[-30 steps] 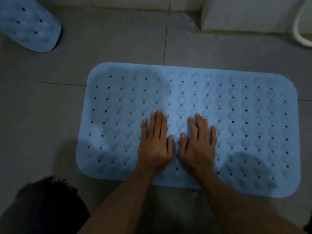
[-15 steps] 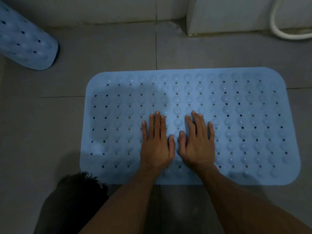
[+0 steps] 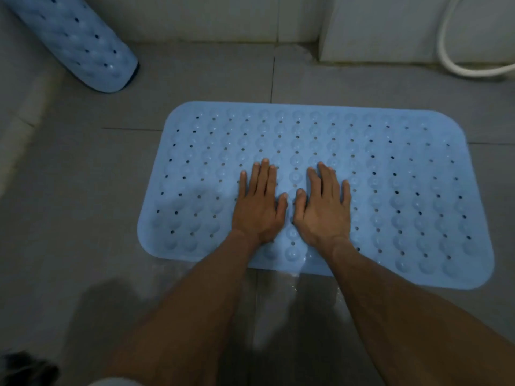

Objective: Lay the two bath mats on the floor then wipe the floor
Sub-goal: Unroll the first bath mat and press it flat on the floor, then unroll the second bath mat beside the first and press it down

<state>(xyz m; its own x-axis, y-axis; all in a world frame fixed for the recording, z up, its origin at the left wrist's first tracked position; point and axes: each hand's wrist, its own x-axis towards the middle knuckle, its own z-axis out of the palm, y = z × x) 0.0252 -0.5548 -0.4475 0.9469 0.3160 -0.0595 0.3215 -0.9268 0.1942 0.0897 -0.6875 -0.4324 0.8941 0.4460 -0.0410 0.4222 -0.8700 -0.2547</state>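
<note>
While both palms press flat, head view: blue bath mat (image 3: 390,190) lies unrolled on the tiled floor (image 3: 69,190).
Left hand (image 3: 259,207): fingers straight, pressing the mat centre.
Right hand (image 3: 323,210): the same, just beside it.
Rolled bath mat (image 3: 83,43): at 10 o'clock, well apart, leaning.
Handling: likely soft, floppy rubber, clinging when pressed; lift by a corner edge.

Dim, bluish light; soft shadows bottom left (edges blurry, wide-angle bend)
</note>
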